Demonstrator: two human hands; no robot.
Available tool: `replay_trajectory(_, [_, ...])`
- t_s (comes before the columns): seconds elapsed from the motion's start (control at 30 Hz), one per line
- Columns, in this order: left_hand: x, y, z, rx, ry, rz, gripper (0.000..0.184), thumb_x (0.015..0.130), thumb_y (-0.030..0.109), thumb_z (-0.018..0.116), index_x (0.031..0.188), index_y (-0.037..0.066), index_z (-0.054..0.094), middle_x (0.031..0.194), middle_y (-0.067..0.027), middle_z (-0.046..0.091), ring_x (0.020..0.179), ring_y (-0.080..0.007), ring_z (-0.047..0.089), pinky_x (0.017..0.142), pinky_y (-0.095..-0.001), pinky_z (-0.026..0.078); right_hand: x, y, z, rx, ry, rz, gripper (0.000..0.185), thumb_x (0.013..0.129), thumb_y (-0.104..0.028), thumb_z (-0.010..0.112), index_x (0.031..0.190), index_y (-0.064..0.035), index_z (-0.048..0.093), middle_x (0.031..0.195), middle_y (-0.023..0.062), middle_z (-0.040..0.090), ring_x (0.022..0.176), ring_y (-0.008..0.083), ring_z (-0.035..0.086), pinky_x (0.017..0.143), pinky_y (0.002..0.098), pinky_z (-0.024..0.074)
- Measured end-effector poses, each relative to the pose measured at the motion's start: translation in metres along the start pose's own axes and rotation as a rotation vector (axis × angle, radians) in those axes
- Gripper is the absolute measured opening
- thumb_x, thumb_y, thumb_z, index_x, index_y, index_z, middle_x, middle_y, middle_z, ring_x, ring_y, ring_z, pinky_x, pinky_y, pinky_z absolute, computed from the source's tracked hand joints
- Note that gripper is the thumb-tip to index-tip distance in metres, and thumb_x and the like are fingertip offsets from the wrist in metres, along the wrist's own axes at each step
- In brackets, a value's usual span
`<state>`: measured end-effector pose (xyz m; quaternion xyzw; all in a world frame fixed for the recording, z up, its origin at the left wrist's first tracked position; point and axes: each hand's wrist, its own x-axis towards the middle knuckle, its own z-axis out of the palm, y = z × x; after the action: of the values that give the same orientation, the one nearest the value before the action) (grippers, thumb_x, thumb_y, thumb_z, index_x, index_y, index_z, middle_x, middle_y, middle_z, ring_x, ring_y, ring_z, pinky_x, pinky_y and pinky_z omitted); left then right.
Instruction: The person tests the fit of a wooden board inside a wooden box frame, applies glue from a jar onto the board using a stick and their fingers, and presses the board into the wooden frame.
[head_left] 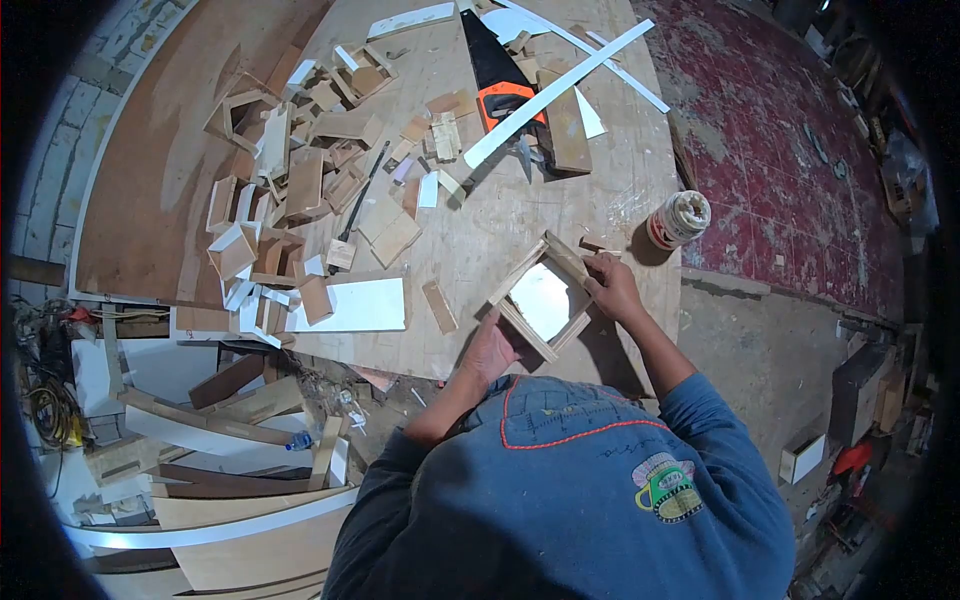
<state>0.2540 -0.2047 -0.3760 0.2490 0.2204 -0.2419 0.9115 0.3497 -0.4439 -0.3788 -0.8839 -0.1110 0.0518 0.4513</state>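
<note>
A small square wooden box (527, 330) with a white inner face is held tilted over the near edge of the wooden table (440, 240). My left hand (490, 348) grips its lower left corner from the side. At the upper right side of the box, my right hand (613, 287) is closed on the frame, its fingers bent over the edge. Small wood pieces (598, 245) lie just beyond the right hand. An open jar (680, 220) with a whitish rim stands to the right. Left of the box lies a small wooden block (440, 306).
Many small wooden boxes and offcuts (305, 185) crowd the table's left side. A handsaw (505, 95) and long white strips (560, 92) lie at the far side. Boards (230, 430) are stacked on the floor at lower left.
</note>
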Motion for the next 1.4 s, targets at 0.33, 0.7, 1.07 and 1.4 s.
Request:
replay_trajectory(0.33, [0.001, -0.007, -0.015, 0.171, 0.083, 0.003, 0.056, 0.077, 0.009, 0.071, 0.126, 0.007, 0.044, 0.117, -0.0083, 0.053, 0.114, -0.0234, 0.051, 0.096, -0.0451, 0.043, 0.0, 0.005, -0.005, 0.159, -0.06, 0.075, 0.04, 0.075, -0.015, 0.067, 0.113, -0.0048, 0.062, 0.097, 0.0133, 0.062, 0.087, 0.024, 0.061, 0.077, 0.0343, 0.0478])
replay_trajectory(0.7, [-0.001, 0.022, 0.016, 0.011, -0.037, 0.204, 0.07, 0.07, 0.003, 0.073, 0.132, 0.006, 0.04, 0.122, -0.009, 0.051, 0.117, -0.025, 0.049, 0.106, -0.0419, 0.035, 0.01, -0.041, -0.043, 0.888, -0.291, 0.18, 0.093, 0.068, -0.032, 0.077, 0.143, -0.0059, 0.028, 0.138, 0.0127, 0.042, 0.126, 0.0225, 0.041, 0.103, 0.0374, 0.0343])
replay_trajectory(1.07, [-0.009, 0.055, 0.002, 0.054, -0.161, 0.257, 0.077, 0.073, 0.027, 0.074, 0.134, 0.002, 0.035, 0.126, -0.0117, 0.05, 0.115, -0.0271, 0.051, 0.102, -0.0415, 0.039, 0.019, -0.051, -0.036, 1.019, -0.271, 0.244, 0.075, 0.068, -0.008, 0.07, 0.136, -0.0064, 0.038, 0.116, 0.007, 0.055, 0.101, 0.0162, 0.055, 0.082, 0.0302, 0.0469])
replay_trajectory(1.4, [-0.018, 0.092, 0.036, 0.798, 0.02, 0.198, 0.073, 0.069, 0.019, 0.072, 0.131, 0.001, 0.039, 0.111, -0.0096, 0.057, 0.098, -0.0196, 0.059, 0.08, -0.0296, 0.052, 0.026, -0.051, -0.03, 0.88, -0.422, 0.093, 0.082, 0.062, -0.014, 0.076, 0.135, -0.0051, 0.039, 0.116, 0.0059, 0.055, 0.1, 0.0166, 0.055, 0.081, 0.0308, 0.0483])
